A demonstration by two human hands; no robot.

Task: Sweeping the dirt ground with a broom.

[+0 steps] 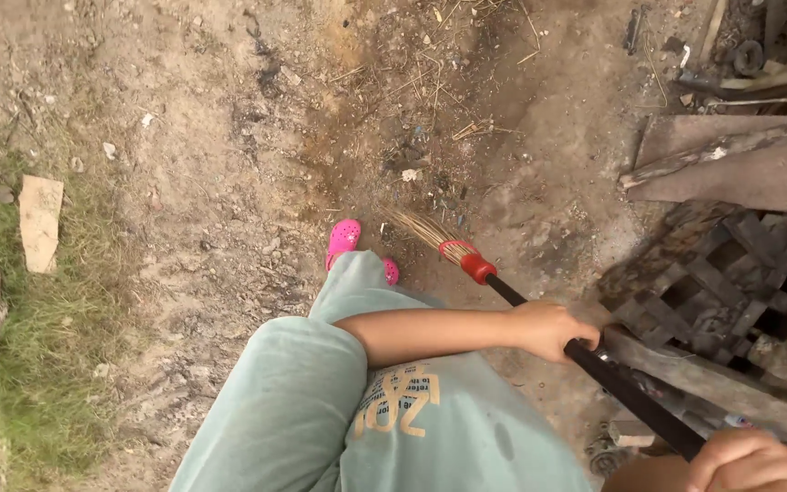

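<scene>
Bare dirt yard (211, 164), seen from above, broom (466, 260) angled down across the body.
Grass strip (47, 319) at left edge, flat stone slab (40, 221) lying on it; stacked weathered planks (730, 159) and dark lattice scrap (730, 282) at right. Dry twigs and litter (421, 155) scattered just ahead of the bristles. Broom held slantwise, bristle end low near the pink shoes (346, 239), red collar above the bristles, black handle (630, 392) rising to lower right — two-point grip spaced apart for leverage. Left hand (553, 328) reaching across the torso, fingers curled fully round mid-handle. Right hand (749, 460) at frame bottom, closed round the upper handle end, partly cut off. Bristle tips touching or just off the ground, cannot tell which.
</scene>
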